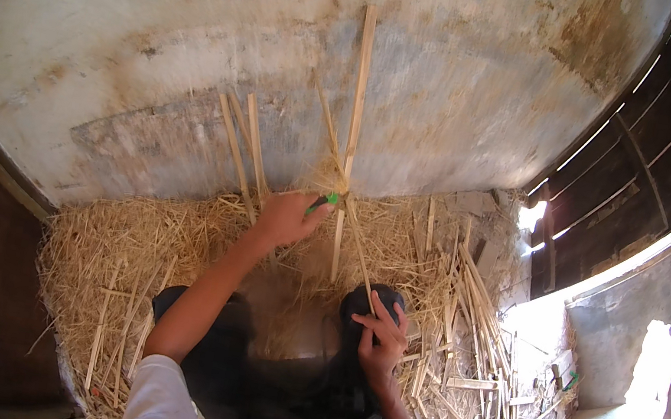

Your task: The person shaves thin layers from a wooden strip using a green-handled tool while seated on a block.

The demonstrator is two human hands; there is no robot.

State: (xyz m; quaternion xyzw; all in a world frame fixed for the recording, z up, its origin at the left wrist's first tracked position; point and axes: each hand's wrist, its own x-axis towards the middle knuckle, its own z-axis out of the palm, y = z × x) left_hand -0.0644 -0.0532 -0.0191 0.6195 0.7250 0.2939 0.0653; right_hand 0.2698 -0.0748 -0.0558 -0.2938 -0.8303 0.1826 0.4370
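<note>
My left hand (285,217) is closed around a small green-and-black handled tool (331,198), whose working end I cannot make out. The tool meets a thin pale bamboo strip (360,244), with curled shavings (328,176) bunched just beyond it. The strip slants down toward me, and its near end is pinched in my right hand (381,339), which rests against my right knee (363,300). Behind the contact spot a longer, wider strip (361,82) leans upright on the wall.
Several strips (252,139) lean on the stained wall (204,40) at the left. Straw-like shavings (99,260) cover the floor around my legs. A loose pile of split strips (480,320) lies to the right, near a bright opening (542,317) and dark slatted boards (623,167).
</note>
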